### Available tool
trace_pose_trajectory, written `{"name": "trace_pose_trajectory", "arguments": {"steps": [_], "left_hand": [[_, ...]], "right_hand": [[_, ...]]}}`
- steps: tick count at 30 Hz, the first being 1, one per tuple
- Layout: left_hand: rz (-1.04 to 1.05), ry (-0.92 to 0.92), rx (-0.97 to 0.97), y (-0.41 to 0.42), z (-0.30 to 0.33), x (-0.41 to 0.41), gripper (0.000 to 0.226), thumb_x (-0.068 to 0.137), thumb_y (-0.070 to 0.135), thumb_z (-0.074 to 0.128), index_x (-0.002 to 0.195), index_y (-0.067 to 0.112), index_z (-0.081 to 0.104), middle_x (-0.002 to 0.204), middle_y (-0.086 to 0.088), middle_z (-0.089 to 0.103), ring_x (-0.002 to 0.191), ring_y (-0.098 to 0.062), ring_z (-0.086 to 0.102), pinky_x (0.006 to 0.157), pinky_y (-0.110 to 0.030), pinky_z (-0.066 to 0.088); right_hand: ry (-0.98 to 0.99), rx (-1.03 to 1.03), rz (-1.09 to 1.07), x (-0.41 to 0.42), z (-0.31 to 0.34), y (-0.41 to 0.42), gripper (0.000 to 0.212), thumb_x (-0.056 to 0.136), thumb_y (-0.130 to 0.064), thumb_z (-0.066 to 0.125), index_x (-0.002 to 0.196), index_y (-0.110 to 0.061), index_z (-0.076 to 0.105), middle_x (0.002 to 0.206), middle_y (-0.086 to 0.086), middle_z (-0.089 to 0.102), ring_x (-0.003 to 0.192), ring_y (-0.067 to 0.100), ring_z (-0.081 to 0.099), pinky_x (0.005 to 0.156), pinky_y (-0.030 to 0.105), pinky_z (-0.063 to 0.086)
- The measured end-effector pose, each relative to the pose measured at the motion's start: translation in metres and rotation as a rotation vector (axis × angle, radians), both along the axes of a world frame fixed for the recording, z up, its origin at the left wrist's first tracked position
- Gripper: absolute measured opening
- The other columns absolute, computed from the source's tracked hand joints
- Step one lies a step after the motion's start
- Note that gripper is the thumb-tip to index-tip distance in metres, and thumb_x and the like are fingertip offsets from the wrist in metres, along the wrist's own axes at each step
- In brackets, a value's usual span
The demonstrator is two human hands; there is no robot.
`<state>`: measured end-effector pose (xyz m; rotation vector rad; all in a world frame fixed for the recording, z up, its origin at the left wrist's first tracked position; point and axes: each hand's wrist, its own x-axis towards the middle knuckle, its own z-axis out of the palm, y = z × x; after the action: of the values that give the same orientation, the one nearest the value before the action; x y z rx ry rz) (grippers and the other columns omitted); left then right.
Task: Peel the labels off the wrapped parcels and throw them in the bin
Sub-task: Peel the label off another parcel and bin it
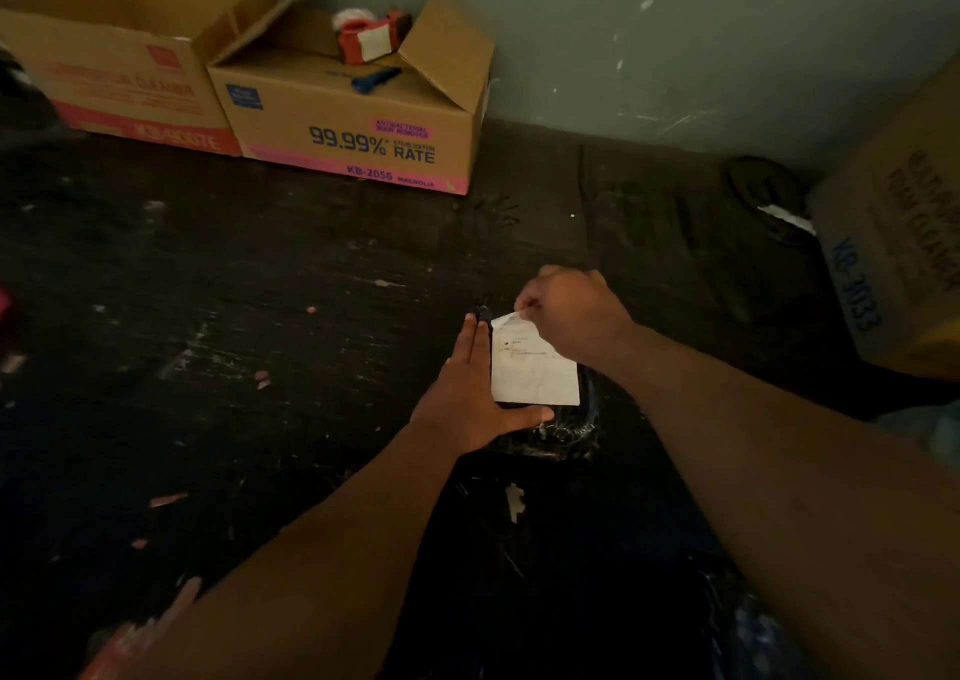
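Note:
A dark parcel wrapped in shiny film lies on the dark floor in the middle of the head view. A white label is stuck on its top. My left hand lies flat with straight fingers along the label's left edge, thumb under its lower edge, pressing the parcel down. My right hand pinches the label's far corner, which is lifted and curled off the wrap. A second dark wrapped parcel with a scrap of white paper lies nearer to me. No bin is identifiable.
Two open cardboard boxes stand against the wall at the back left, one holding a red tape dispenser. Another cardboard box stands at the right. A dark bag with a white slip sits beside it. Small scraps litter the floor.

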<state>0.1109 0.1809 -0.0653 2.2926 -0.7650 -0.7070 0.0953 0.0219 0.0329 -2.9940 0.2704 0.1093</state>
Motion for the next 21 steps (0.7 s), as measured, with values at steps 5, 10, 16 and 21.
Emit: {"name": "trace_pose_trajectory", "arguments": {"steps": [5, 10, 16, 21], "left_hand": [[0.001, -0.03, 0.005, 0.0, 0.003, -0.001, 0.143, 0.064, 0.076, 0.076, 0.159, 0.021, -0.016, 0.165, 0.008, -0.026, 0.155, -0.02, -0.003, 0.124, -0.053, 0.017], [0.029, -0.014, -0.015, 0.0, 0.002, 0.0, 0.143, 0.061, 0.078, 0.077, 0.16, 0.023, -0.01, 0.167, 0.007, -0.021, 0.155, -0.019, -0.003, 0.123, -0.054, 0.018], [0.034, -0.032, -0.015, 0.002, 0.005, -0.004, 0.141, 0.064, 0.073, 0.079, 0.16, 0.02, -0.009, 0.168, 0.004, -0.019, 0.155, -0.017, -0.003, 0.123, -0.053, 0.018], [0.033, -0.039, -0.023, 0.002, 0.007, -0.005, 0.139, 0.065, 0.07, 0.081, 0.161, 0.019, -0.007, 0.168, 0.003, -0.017, 0.155, -0.017, -0.001, 0.123, -0.053, 0.019]], "right_hand": [[0.032, 0.067, 0.026, -0.008, 0.011, 0.005, 0.021, 0.096, -0.023, 0.056, 0.109, -0.024, 0.072, 0.111, -0.001, 0.059, 0.092, 0.017, 0.059, 0.08, 0.033, 0.051], [0.028, 0.079, 0.111, -0.018, 0.029, 0.007, 0.021, 0.096, -0.024, 0.056, 0.111, -0.022, 0.071, 0.107, 0.0, 0.059, 0.093, 0.017, 0.059, 0.078, 0.033, 0.049], [0.021, 0.115, 0.113, -0.037, 0.038, 0.007, 0.02, 0.095, -0.024, 0.058, 0.109, -0.021, 0.073, 0.105, 0.001, 0.06, 0.093, 0.017, 0.059, 0.078, 0.033, 0.048], [0.023, 0.123, 0.112, -0.049, 0.047, 0.011, 0.02, 0.096, -0.024, 0.057, 0.109, -0.021, 0.072, 0.105, -0.001, 0.06, 0.094, 0.016, 0.059, 0.082, 0.033, 0.049]]}}
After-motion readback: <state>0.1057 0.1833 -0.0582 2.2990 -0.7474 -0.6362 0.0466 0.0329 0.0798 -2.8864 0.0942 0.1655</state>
